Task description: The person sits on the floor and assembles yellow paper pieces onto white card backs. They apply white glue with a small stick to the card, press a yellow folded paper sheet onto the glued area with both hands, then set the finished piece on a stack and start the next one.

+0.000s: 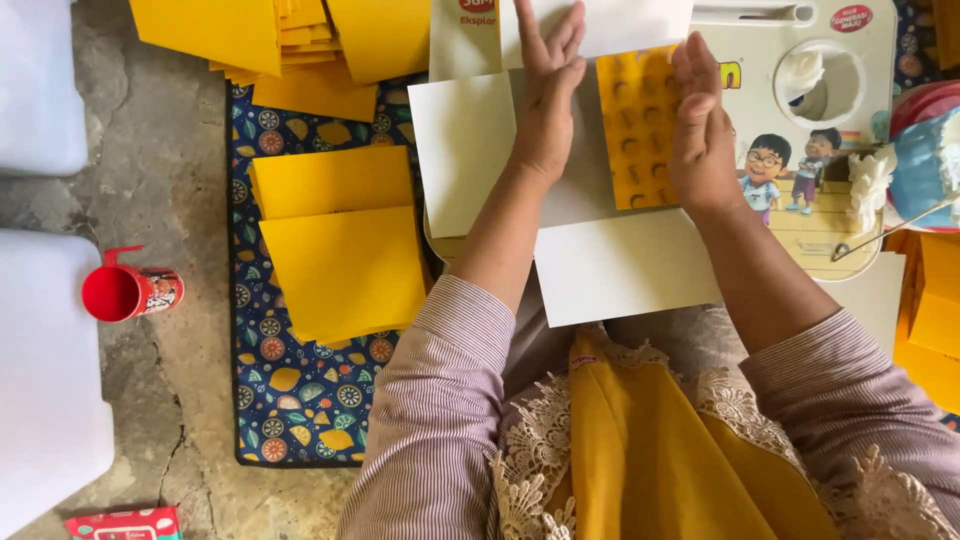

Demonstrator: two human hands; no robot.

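Observation:
My left hand (548, 100) lies flat, fingers stretched, on a white sheet of card (462, 150) on a small cream lap table (830, 230). My right hand (700, 125) presses with bent fingers on the right edge of a yellow patterned sheet (632, 125) that lies over the white card between both hands. Another white sheet (620, 268) lies nearer to me, under my forearms.
Two yellow folded cards (340, 245) rest on a dark patterned mat (300, 390) to the left, with a pile of yellow cards (290, 40) at the top. A red cup (130, 292) stands on the stone floor. White containers sit at far left. A round pot and a metal tool (890, 232) are at right.

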